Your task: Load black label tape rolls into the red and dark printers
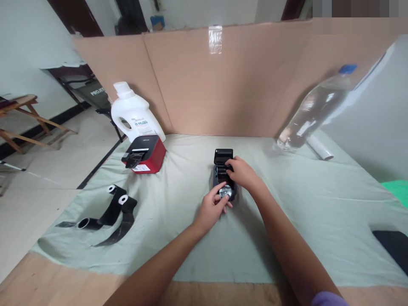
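Note:
A small dark portable label printer (215, 176) lies on the cloth with its black lid (223, 155) raised at the far end. My left hand (213, 207) grips the near end of it, thumb and fingers on either side of a shiny, clear-looking panel (225, 191). My right hand (242, 172) comes from the right and closes on the printer's right side beside the lid hinge, fingertips reaching over the open compartment. What lies under those fingertips is hidden. Both hands touch the printer.
Further left sit a red and black printer (156, 155) and a white jug (135, 110). Black ribbon rolls (119, 208) lie nearer. At right are a tilted water bottle (314, 110), a white roll (320, 146) and a dark flat object (393, 248). A cardboard wall (223, 85) stands behind.

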A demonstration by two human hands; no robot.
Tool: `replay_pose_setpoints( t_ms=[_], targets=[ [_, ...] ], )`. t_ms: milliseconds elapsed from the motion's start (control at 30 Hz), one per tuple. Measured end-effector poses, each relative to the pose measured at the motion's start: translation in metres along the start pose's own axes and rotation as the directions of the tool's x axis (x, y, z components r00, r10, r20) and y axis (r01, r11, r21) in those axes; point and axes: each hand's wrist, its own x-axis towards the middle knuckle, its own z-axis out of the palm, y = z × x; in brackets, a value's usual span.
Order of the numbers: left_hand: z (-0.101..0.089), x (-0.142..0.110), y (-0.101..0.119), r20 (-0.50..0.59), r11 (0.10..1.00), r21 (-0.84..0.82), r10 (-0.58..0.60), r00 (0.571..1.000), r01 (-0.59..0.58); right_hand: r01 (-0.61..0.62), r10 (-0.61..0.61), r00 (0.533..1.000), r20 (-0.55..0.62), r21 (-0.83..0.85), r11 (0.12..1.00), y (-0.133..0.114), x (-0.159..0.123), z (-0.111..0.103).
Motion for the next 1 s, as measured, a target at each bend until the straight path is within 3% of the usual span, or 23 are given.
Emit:
replay_pose_setpoints(
  t_ms=[200,300,367,433,500,600,733,867,1000],
  targets=[
    [-0.001,0.004,-0.010,0.006,1.000,0.003,-0.002,1.000,0.002,-0.079,0.079,0.995,-0.057,0.006,0.997,-0.008,-0.003,0.007],
    [-0.002,0.006,-0.012,0.009,1.000,0.009,-0.009,1.000,0.009,-0.140,0.145,0.967,-0.210,0.039,0.989,-0.007,0.000,0.009],
    [-0.003,0.005,-0.013,0.018,1.000,0.025,0.000,1.000,-0.001,-0.090,0.130,0.934,-0.334,0.131,0.987,-0.002,0.006,0.010],
    [-0.003,0.004,-0.014,0.026,0.998,0.056,0.005,1.000,-0.007,0.012,0.087,0.930,-0.357,0.265,0.964,0.003,0.012,0.009],
    [-0.003,0.003,-0.015,0.024,0.997,0.079,0.006,1.000,-0.008,0.087,0.035,0.951,-0.306,0.377,0.922,0.008,0.015,0.005],
    [-0.003,0.001,-0.015,0.019,0.996,0.086,0.010,1.000,-0.012,0.145,-0.056,0.974,-0.218,0.416,0.898,0.007,0.009,-0.008],
    [-0.004,-0.001,-0.014,0.024,0.994,0.106,0.018,1.000,-0.020,0.134,-0.161,0.986,0.042,0.370,0.919,0.001,-0.010,-0.024],
    [-0.004,0.000,-0.012,0.038,0.991,0.127,0.025,0.999,-0.030,-0.075,0.034,0.990,0.134,0.315,0.946,0.000,-0.015,-0.021],
    [-0.003,-0.001,-0.010,0.049,0.990,0.139,0.005,0.999,-0.011,-0.294,0.218,0.942,0.256,0.312,0.904,0.001,-0.010,-0.011]
  ],
)
